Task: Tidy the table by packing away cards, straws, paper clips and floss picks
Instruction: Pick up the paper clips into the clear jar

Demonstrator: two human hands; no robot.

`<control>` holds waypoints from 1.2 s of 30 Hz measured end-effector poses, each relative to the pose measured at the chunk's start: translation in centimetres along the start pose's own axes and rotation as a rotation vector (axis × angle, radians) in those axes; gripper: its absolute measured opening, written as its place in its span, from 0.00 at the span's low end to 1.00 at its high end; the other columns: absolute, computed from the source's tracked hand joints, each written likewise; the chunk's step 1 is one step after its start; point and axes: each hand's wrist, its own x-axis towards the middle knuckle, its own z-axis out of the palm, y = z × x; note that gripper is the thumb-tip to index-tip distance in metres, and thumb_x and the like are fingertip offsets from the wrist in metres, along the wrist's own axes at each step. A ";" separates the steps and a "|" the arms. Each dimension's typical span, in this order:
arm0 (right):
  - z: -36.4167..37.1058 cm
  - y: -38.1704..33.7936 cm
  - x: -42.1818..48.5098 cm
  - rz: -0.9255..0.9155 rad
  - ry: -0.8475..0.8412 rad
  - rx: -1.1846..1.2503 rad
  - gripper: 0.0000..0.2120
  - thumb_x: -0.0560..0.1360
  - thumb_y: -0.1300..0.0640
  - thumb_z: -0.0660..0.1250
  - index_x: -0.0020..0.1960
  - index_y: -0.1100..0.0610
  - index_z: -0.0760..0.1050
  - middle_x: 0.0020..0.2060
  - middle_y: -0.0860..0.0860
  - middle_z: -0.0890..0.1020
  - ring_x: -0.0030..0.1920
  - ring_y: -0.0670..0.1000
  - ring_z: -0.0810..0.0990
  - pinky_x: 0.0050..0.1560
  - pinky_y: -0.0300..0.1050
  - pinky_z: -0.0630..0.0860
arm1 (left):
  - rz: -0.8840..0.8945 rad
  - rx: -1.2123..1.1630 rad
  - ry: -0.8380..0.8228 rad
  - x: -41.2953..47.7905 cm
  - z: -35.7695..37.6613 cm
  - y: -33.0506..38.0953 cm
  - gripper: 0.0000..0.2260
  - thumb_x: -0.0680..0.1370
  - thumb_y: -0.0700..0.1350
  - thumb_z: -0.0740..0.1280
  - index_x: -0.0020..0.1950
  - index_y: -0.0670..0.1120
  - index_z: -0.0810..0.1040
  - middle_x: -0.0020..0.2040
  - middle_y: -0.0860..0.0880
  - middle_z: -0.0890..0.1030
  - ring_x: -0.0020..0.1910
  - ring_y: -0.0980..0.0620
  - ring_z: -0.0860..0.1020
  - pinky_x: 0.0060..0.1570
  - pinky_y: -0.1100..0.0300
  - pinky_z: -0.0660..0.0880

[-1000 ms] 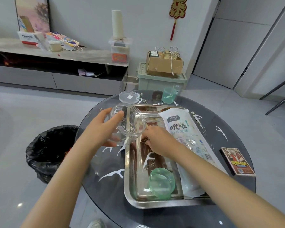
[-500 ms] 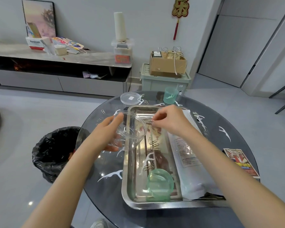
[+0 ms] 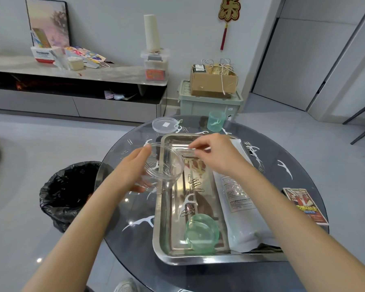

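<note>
Head view: round glass bench (image 3: 293,245), steel tray (image 3: 171,245) at its centre.
left hand (image 3: 133,171): grips clear tub (image 3: 167,165), held over the tray's 10 o'clock corner.
right hand (image 3: 219,157): fingertips pinched together at the tub's 2 o'clock, just beside the rim. Can't tell what it holds, if anything.
done: tub contents unclear through the plastic.
left: paper clips (image 3: 195,183) and floss pick (image 3: 189,200) in tray. More picks and clips loose on bench, 9 to 2 o'clock. card box (image 3: 303,205) at 3 o'clock. straw bag (image 3: 242,218) on the tray's 3 o'clock side.
progress: early, my read.
</note>
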 end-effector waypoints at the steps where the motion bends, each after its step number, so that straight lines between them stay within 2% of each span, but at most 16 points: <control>1: 0.3 0.4 0.0 0.032 -0.150 -0.109 0.15 0.77 0.63 0.65 0.63 0.54 0.77 0.60 0.52 0.79 0.53 0.50 0.80 0.57 0.44 0.77 | 0.003 0.015 0.030 0.1 -0.2 -0.2 0.20 0.80 0.63 0.51 0.66 0.56 0.68 0.48 0.49 0.74 0.41 0.46 0.80 0.40 0.55 0.77; 3: 1.4 0.9 -0.3 0.056 -0.442 -0.307 0.25 0.77 0.64 0.64 0.71 0.51 0.67 0.70 0.51 0.70 0.66 0.53 0.73 0.66 0.49 0.71 | 0.005 0.033 0.074 0.3 -0.5 -0.4 0.21 0.79 0.63 0.50 0.66 0.55 0.69 0.49 0.48 0.75 0.38 0.46 0.81 0.41 0.53 0.77; 4: 2.1 1.1 -0.4 0.046 -0.522 -0.359 0.29 0.76 0.66 0.63 0.74 0.50 0.63 0.73 0.50 0.65 0.71 0.53 0.67 0.69 0.49 0.67 | 0.004 0.037 0.083 0.4 -0.5 -0.5 0.21 0.79 0.63 0.50 0.66 0.55 0.69 0.50 0.47 0.75 0.38 0.45 0.81 0.41 0.53 0.77; 6: 3.1 1.4 -0.5 0.015 -0.581 -0.410 0.33 0.75 0.69 0.61 0.76 0.49 0.59 0.75 0.48 0.60 0.74 0.51 0.59 0.71 0.47 0.61 | 0.002 0.046 0.088 0.3 -0.7 -0.6 0.20 0.79 0.63 0.49 0.65 0.55 0.69 0.48 0.48 0.75 0.37 0.46 0.81 0.39 0.54 0.76; 8: 3.6 2.0 -0.3 0.018 -0.589 -0.454 0.34 0.74 0.71 0.60 0.75 0.49 0.59 0.75 0.48 0.59 0.75 0.52 0.57 0.72 0.48 0.59 | 0.012 0.053 0.088 0.2 -0.8 -0.6 0.19 0.79 0.63 0.49 0.63 0.56 0.69 0.47 0.48 0.75 0.37 0.46 0.80 0.38 0.55 0.76; 11: 4.1 2.9 -0.3 0.001 -0.504 -0.459 0.30 0.74 0.69 0.63 0.71 0.48 0.67 0.71 0.50 0.67 0.72 0.53 0.63 0.70 0.50 0.65 | 0.046 0.067 0.087 -0.2 -0.9 -0.6 0.17 0.79 0.63 0.49 0.60 0.58 0.68 0.47 0.50 0.75 0.38 0.47 0.80 0.44 0.52 0.77; 13: 4.2 3.0 -0.5 -0.062 -0.419 -0.493 0.24 0.75 0.68 0.64 0.68 0.51 0.72 0.67 0.49 0.72 0.68 0.53 0.69 0.66 0.48 0.69 | 0.065 0.078 0.087 -0.6 -0.9 -0.5 0.17 0.80 0.63 0.50 0.62 0.57 0.69 0.47 0.50 0.75 0.36 0.50 0.78 0.43 0.54 0.76; 16: 4.6 2.8 -0.7 -0.134 -0.320 -0.558 0.18 0.75 0.69 0.61 0.60 0.55 0.77 0.59 0.51 0.76 0.59 0.54 0.74 0.53 0.43 0.72 | 0.074 0.079 0.084 -0.8 -0.9 -0.3 0.20 0.80 0.62 0.50 0.66 0.55 0.69 0.47 0.50 0.75 0.36 0.51 0.77 0.40 0.56 0.75; 18: 5.2 2.6 -0.8 -0.178 -0.292 -0.604 0.13 0.74 0.71 0.58 0.53 0.60 0.75 0.53 0.54 0.75 0.53 0.55 0.75 0.45 0.42 0.68 | 0.079 0.083 0.087 -0.9 -1.0 -0.3 0.20 0.80 0.62 0.50 0.66 0.55 0.69 0.46 0.50 0.75 0.36 0.52 0.77 0.39 0.56 0.74; 20: 5.6 2.5 -0.8 -0.193 -0.288 -0.631 0.12 0.73 0.72 0.56 0.51 0.62 0.72 0.50 0.56 0.74 0.50 0.56 0.74 0.42 0.43 0.65 | 0.081 0.087 0.082 -0.9 -0.8 -0.3 0.20 0.80 0.62 0.49 0.66 0.55 0.69 0.46 0.51 0.75 0.36 0.52 0.77 0.37 0.57 0.74; 22: 5.7 2.5 -0.6 -0.182 -0.282 -0.627 0.11 0.73 0.72 0.56 0.50 0.61 0.71 0.49 0.57 0.76 0.47 0.56 0.74 0.42 0.43 0.67 | 0.081 0.089 0.071 -0.9 -0.7 -0.4 0.21 0.80 0.62 0.49 0.68 0.55 0.68 0.47 0.52 0.74 0.36 0.52 0.77 0.37 0.57 0.73; 25: 4.6 2.5 -0.3 -0.079 -0.216 -0.462 0.09 0.74 0.68 0.60 0.48 0.60 0.77 0.47 0.54 0.79 0.50 0.53 0.77 0.47 0.42 0.73 | 0.076 0.089 0.058 -0.7 -0.6 -0.4 0.21 0.80 0.62 0.50 0.68 0.54 0.68 0.48 0.53 0.74 0.36 0.52 0.78 0.36 0.58 0.73; 27: 2.9 2.1 -0.1 0.002 -0.105 -0.284 0.06 0.73 0.66 0.65 0.46 0.59 0.79 0.44 0.51 0.81 0.46 0.49 0.78 0.50 0.41 0.76 | 0.066 0.100 0.042 -0.5 -0.6 -0.4 0.21 0.80 0.62 0.50 0.67 0.55 0.69 0.49 0.52 0.75 0.36 0.51 0.79 0.35 0.59 0.73; 30: 0.5 0.3 -0.1 0.033 0.062 0.021 0.06 0.71 0.67 0.67 0.44 0.59 0.80 0.40 0.51 0.83 0.40 0.51 0.81 0.46 0.45 0.81 | 0.047 0.116 0.006 -0.3 -0.2 -0.4 0.20 0.79 0.63 0.50 0.64 0.55 0.69 0.50 0.50 0.76 0.39 0.49 0.80 0.34 0.59 0.74; 34: 0.0 -1.7 -0.8 -0.025 -0.059 0.229 0.05 0.72 0.64 0.70 0.47 0.57 0.83 0.40 0.50 0.84 0.40 0.47 0.83 0.45 0.37 0.80 | 0.040 0.112 -0.027 -0.2 0.7 -0.1 0.16 0.79 0.62 0.50 0.59 0.57 0.68 0.52 0.50 0.75 0.45 0.45 0.80 0.37 0.55 0.77; 36: 0.3 -1.7 -1.0 -0.041 -0.036 0.236 0.07 0.74 0.61 0.70 0.50 0.56 0.83 0.43 0.49 0.85 0.43 0.44 0.83 0.48 0.33 0.78 | 0.027 0.092 -0.027 0.0 0.8 0.0 0.15 0.79 0.62 0.51 0.59 0.57 0.68 0.53 0.48 0.75 0.45 0.43 0.81 0.38 0.54 0.78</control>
